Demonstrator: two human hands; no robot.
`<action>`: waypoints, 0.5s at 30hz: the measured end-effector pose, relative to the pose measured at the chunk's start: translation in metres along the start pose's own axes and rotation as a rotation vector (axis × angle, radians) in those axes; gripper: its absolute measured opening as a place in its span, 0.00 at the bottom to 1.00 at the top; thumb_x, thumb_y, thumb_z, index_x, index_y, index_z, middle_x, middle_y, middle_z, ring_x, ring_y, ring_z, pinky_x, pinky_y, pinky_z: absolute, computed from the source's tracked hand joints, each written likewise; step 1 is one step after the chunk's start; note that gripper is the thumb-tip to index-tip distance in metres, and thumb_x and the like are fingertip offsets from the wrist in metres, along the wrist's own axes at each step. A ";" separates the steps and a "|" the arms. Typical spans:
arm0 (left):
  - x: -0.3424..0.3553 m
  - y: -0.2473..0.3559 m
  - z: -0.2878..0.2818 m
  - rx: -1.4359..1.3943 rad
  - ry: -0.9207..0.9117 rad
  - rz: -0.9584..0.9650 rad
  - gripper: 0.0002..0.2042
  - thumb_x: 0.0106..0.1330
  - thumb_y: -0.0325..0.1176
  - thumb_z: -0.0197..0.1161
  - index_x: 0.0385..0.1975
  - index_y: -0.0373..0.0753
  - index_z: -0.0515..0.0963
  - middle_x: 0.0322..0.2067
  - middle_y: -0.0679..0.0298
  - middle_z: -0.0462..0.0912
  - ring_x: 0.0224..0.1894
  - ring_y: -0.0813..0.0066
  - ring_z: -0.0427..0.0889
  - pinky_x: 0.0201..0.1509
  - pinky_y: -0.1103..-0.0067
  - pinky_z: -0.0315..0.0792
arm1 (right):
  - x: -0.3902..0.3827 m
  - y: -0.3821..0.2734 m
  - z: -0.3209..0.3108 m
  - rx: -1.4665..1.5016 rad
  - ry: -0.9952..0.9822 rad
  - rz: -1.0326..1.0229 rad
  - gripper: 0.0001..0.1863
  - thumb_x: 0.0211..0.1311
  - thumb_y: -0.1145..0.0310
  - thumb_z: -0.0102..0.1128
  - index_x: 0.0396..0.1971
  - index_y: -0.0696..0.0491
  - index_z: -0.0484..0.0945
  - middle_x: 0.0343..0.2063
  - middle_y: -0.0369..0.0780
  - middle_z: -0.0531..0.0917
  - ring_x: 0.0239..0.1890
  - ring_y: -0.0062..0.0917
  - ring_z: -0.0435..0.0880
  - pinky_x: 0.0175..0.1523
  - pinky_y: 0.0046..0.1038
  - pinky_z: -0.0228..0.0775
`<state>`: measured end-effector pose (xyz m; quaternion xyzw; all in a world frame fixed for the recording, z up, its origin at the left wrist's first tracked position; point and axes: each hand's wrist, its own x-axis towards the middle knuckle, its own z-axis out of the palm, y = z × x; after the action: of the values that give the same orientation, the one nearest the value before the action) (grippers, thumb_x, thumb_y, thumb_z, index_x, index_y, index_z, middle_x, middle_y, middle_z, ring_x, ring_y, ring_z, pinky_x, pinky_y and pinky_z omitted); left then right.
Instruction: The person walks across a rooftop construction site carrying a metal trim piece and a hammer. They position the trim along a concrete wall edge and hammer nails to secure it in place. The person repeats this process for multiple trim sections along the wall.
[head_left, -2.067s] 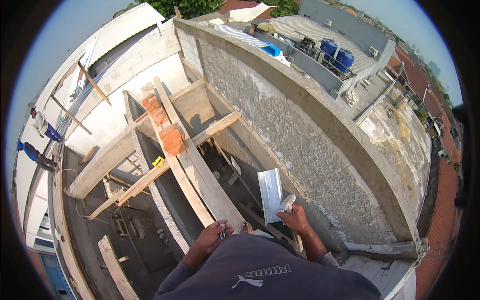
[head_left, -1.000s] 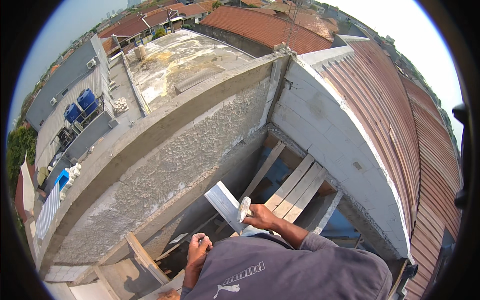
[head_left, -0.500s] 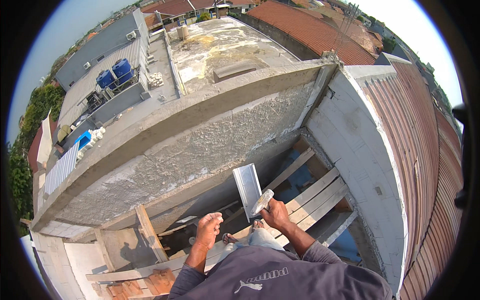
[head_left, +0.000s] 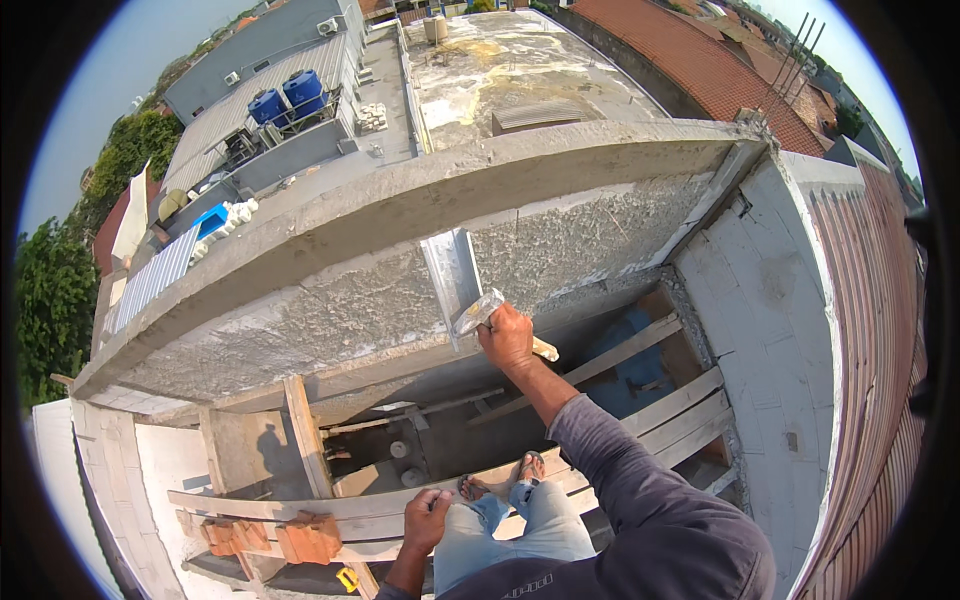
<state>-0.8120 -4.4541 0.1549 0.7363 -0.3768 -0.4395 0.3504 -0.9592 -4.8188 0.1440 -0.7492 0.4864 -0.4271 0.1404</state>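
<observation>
My right hand (head_left: 506, 335) grips a pale, crusted tool (head_left: 478, 308) with a wooden handle (head_left: 543, 349), along with a silver metal piece (head_left: 450, 275) with bent edges. It holds them out in front of the rough rendered wall (head_left: 610, 245); whether they touch it I cannot tell. My left hand (head_left: 426, 512) is low beside my left thigh, fingers curled together on something I cannot make out. My sandalled feet stand on long wooden planks (head_left: 390, 508) laid across an opening below.
Orange bricks (head_left: 305, 540) lie on the planks at lower left, near a yellow tool (head_left: 348, 578). A timber beam (head_left: 305, 430) crosses the gap. A block wall (head_left: 760, 330) rises at right. Beyond the parapet (head_left: 430, 185) are roofs and blue tanks (head_left: 303, 92).
My view has swung from along the planks to face the rendered wall. My right hand has raised and pushed the metal piece forward, while my left hand has dropped lower.
</observation>
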 end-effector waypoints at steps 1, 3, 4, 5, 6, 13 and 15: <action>0.019 -0.004 0.001 0.012 0.065 0.067 0.12 0.74 0.38 0.66 0.41 0.34 0.87 0.38 0.60 0.89 0.42 0.75 0.84 0.50 0.75 0.76 | 0.014 0.010 0.021 0.011 0.029 -0.039 0.12 0.51 0.69 0.74 0.31 0.52 0.78 0.29 0.44 0.81 0.29 0.46 0.86 0.35 0.46 0.80; 0.070 -0.013 -0.003 -0.056 0.158 0.184 0.12 0.74 0.37 0.66 0.41 0.33 0.87 0.39 0.60 0.89 0.42 0.74 0.85 0.51 0.74 0.77 | 0.040 0.030 0.064 -0.001 0.075 -0.105 0.13 0.50 0.69 0.75 0.32 0.53 0.78 0.31 0.44 0.81 0.30 0.45 0.86 0.35 0.45 0.80; 0.097 -0.017 -0.006 -0.040 0.211 0.215 0.11 0.74 0.36 0.66 0.42 0.32 0.86 0.40 0.59 0.90 0.42 0.74 0.85 0.51 0.74 0.77 | 0.056 0.040 0.085 -0.004 0.085 -0.130 0.14 0.50 0.69 0.74 0.34 0.52 0.79 0.32 0.43 0.82 0.32 0.45 0.86 0.36 0.46 0.80; 0.130 -0.020 -0.010 -0.050 0.248 0.295 0.11 0.73 0.35 0.67 0.43 0.32 0.85 0.40 0.59 0.89 0.43 0.74 0.84 0.51 0.74 0.77 | 0.068 0.049 0.106 0.008 0.107 -0.141 0.14 0.50 0.69 0.73 0.36 0.51 0.79 0.32 0.43 0.82 0.33 0.45 0.86 0.37 0.47 0.80; 0.158 -0.023 -0.014 -0.006 0.319 0.339 0.11 0.73 0.36 0.68 0.43 0.32 0.85 0.41 0.60 0.89 0.43 0.75 0.84 0.52 0.74 0.77 | 0.080 0.058 0.125 -0.024 0.143 -0.170 0.14 0.49 0.69 0.75 0.35 0.52 0.78 0.32 0.43 0.82 0.32 0.45 0.86 0.37 0.46 0.80; 0.318 -0.008 -0.042 0.017 0.584 0.709 0.10 0.73 0.36 0.69 0.43 0.35 0.85 0.36 0.66 0.88 0.40 0.82 0.82 0.43 0.79 0.76 | 0.136 0.098 0.222 -0.123 0.306 -0.206 0.16 0.53 0.65 0.74 0.36 0.53 0.76 0.33 0.45 0.83 0.32 0.48 0.87 0.37 0.47 0.81; 0.354 0.009 -0.044 0.034 0.655 0.873 0.10 0.73 0.36 0.70 0.43 0.36 0.86 0.36 0.66 0.88 0.38 0.82 0.81 0.41 0.80 0.75 | 0.140 0.103 0.230 -0.107 0.301 -0.169 0.18 0.53 0.64 0.75 0.38 0.53 0.76 0.35 0.46 0.84 0.35 0.50 0.87 0.40 0.49 0.81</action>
<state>-0.6578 -4.7555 0.0435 0.6154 -0.5256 0.0055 0.5874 -0.8201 -5.0352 0.0133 -0.7216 0.4592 -0.5181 -0.0103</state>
